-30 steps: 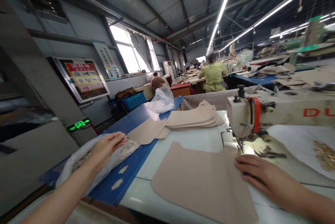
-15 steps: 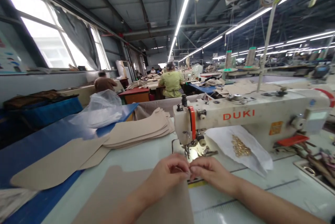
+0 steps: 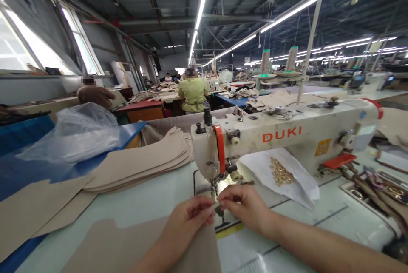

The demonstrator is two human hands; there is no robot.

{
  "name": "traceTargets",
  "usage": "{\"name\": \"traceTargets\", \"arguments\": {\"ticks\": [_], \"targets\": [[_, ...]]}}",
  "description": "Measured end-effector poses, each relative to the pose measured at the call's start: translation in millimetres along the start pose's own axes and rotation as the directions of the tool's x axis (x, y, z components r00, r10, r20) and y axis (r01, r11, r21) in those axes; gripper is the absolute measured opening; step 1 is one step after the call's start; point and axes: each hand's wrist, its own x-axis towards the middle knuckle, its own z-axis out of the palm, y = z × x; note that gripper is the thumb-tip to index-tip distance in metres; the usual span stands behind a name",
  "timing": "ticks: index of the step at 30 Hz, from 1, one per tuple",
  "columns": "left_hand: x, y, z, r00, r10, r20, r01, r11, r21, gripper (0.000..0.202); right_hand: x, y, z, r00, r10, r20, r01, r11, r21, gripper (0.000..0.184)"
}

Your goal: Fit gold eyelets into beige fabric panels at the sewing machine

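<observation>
Just in front of the sewing machine's needle area, my left hand [image 3: 193, 217] and my right hand [image 3: 240, 207] meet at the fingertips. Both are closed in a pinch. Between them shows a small pale strip [image 3: 216, 205], too small to name more exactly; its ends are hidden by the fingers. A beige fabric panel [image 3: 127, 245] lies flat on the table under my left hand and forearm. Behind my hands stands the white sewing machine [image 3: 248, 135], its lamp lit near the needle. The needle tip is partly hidden.
Stacked beige panels [image 3: 143, 160] lie left of the machine, near a clear plastic bag [image 3: 83, 130]. Gold metal rings [image 3: 280, 172] sit on white paper [image 3: 301, 179] under the machine arm. A tray [image 3: 366, 209] of straps is at right. A person [image 3: 193, 92] sits ahead.
The view has turned right, so the scene sits further left. My fingertips are slightly rearranged, and the pale strip between them now shows more clearly.
</observation>
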Motion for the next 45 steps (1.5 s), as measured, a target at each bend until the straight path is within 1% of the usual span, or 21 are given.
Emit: {"name": "traceTargets", "arguments": {"ticks": [5, 9, 11, 12, 13, 14, 15, 16, 17, 18, 19, 21, 23, 25, 28, 32, 37, 40, 45], "targets": [[1, 1, 2.0, 0.999, -0.013, -0.038, 0.016, 0.996, 0.083, 0.028, 0, 0, 1, 0.998, -0.059, 0.035, 0.062, 0.991, -0.116, 0.016], [5, -2, -1.4, 0.999, -0.015, -0.042, 0.021, 0.988, 0.156, 0.031, -6, -4, -3, 0.982, -0.175, 0.070, 0.187, 0.954, -0.236, 0.018], [6, -2, -3.1, 0.999, -0.020, -0.035, 0.025, 0.986, 0.162, 0.034, -9, -13, -14, 0.967, -0.227, 0.114, 0.252, 0.918, -0.307, 0.017], [6, -2, -3.9, 0.999, -0.024, -0.033, 0.029, 0.986, 0.164, 0.035, -10, -17, -22, 0.964, -0.234, 0.127, 0.264, 0.901, -0.344, 0.017], [6, -2, -4.4, 0.999, -0.027, -0.031, 0.031, 0.986, 0.166, 0.036, -10, -22, -32, 0.968, -0.219, 0.125, 0.251, 0.884, -0.395, 0.017], [6, -1, -4.8, 0.999, -0.027, -0.032, 0.032, 0.985, 0.168, 0.037, -9, -25, -45, 0.979, -0.174, 0.103, 0.202, 0.857, -0.474, 0.017], [5, -1, -5.0, 0.999, -0.026, -0.032, 0.031, 0.985, 0.169, 0.037, -8, -27, -59, 0.992, -0.110, 0.060, 0.124, 0.809, -0.574, 0.017], [5, -1, -5.1, 0.999, -0.021, -0.032, 0.027, 0.985, 0.168, 0.037, -5, -27, -74, 0.999, -0.036, -0.006, 0.022, 0.726, -0.687, 0.017], [5, -1, -5.0, 0.999, -0.014, -0.029, 0.018, 0.986, 0.168, 0.038, -2, -26, -89, 0.995, 0.048, -0.087, -0.099, 0.599, -0.795, 0.019], [5, -1, -4.9, 1.000, -0.005, -0.026, 0.009, 0.986, 0.168, 0.038, 2, -22, -103, 0.984, 0.086, -0.153, -0.176, 0.518, -0.837, 0.020], [5, -2, -4.7, 1.000, 0.004, -0.021, -0.001, 0.985, 0.170, 0.038, 6, -18, -115, 0.974, 0.112, -0.197, -0.227, 0.456, -0.861, 0.021], [6, -2, -4.4, 1.000, 0.016, -0.012, -0.013, 0.984, 0.176, 0.039, 13, -7, -132, 0.954, 0.155, -0.258, -0.297, 0.352, -0.887, 0.019], [7, -2, -4.5, 1.000, 0.011, -0.004, -0.010, 0.983, 0.184, 0.041, 19, 5, -140, 0.937, 0.206, -0.283, -0.331, 0.259, -0.908, 0.014], [7, -2, -5.2, 1.000, -0.004, -0.005, 0.005, 0.981, 0.195, 0.044, 23, 13, -139, 0.922, 0.264, -0.283, -0.336, 0.184, -0.924, 0.014], [6, -3, -7.2, 1.000, -0.020, -0.017, 0.023, 0.976, 0.215, 0.045, 30, 20, -135, 0.906, 0.321, -0.276, -0.327, 0.116, -0.938, 0.019], [3, -5, -8.5, 1.000, -0.006, -0.019, 0.010, 0.974, 0.225, 0.042, 36, 21, -135, 0.907, 0.330, -0.263, -0.305, 0.082, -0.949, 0.025], [2, -3, -6.3, 1.000, 0.002, -0.012, 0.001, 0.973, 0.233, 0.041, 34, 21, -140, 0.920, 0.313, -0.233, -0.275, 0.095, -0.957, 0.022], [3, -3, -5.6, 1.000, 0.020, -0.016, -0.016, 0.972, 0.236, 0.039, 30, 20, -141, 0.935, 0.281, -0.217, -0.264, 0.140, -0.954, 0.018], [2, -4, -5.7, 0.999, 0.027, -0.023, -0.021, 0.973, 0.228, 0.037, 22, 18, -142, 0.949, 0.216, -0.232, -0.285, 0.267, -0.921, 0.012]]}}
